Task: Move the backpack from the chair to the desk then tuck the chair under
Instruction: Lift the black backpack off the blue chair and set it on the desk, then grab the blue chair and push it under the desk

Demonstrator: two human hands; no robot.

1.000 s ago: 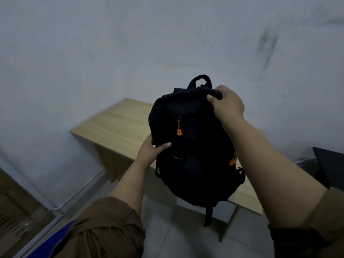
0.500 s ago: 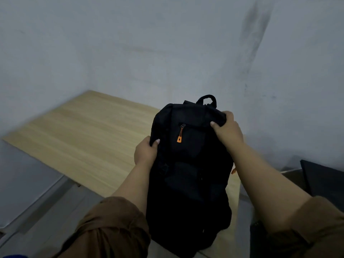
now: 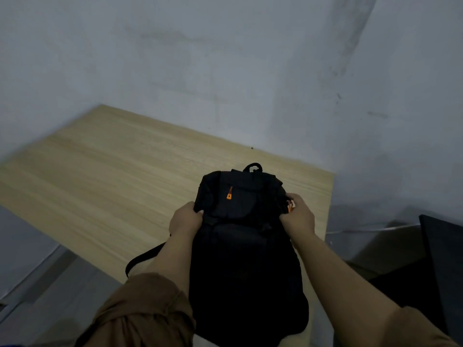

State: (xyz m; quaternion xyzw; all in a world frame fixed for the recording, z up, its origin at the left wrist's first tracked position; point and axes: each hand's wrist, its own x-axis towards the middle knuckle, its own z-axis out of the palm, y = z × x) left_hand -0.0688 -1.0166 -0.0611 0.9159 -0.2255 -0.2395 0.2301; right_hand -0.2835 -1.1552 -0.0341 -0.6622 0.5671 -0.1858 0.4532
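The black backpack [image 3: 245,246], orange zipper pulls showing, is clutched by left hand [image 3: 185,220] and right hand [image 3: 298,217].

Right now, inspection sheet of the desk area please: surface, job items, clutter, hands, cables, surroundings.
Surface: light wood-grain desk top, set into a wall corner; bare apart from a tiny dark speck near the far edge.
Job's things: black fabric backpack with orange zipper pulls, upright at the desk's near right part; whether its base rests on the top cannot be told. One black strap hangs over the near edge. Chair: only a dark shape at right, unclear.
Clutter: nothing seen.
Hands: left hand grips the pack's left side; right hand grips its right side.
Cables: a thin pale line low on the right wall, possibly a cable.
Surroundings: scuffed pale grey walls, grey floor.
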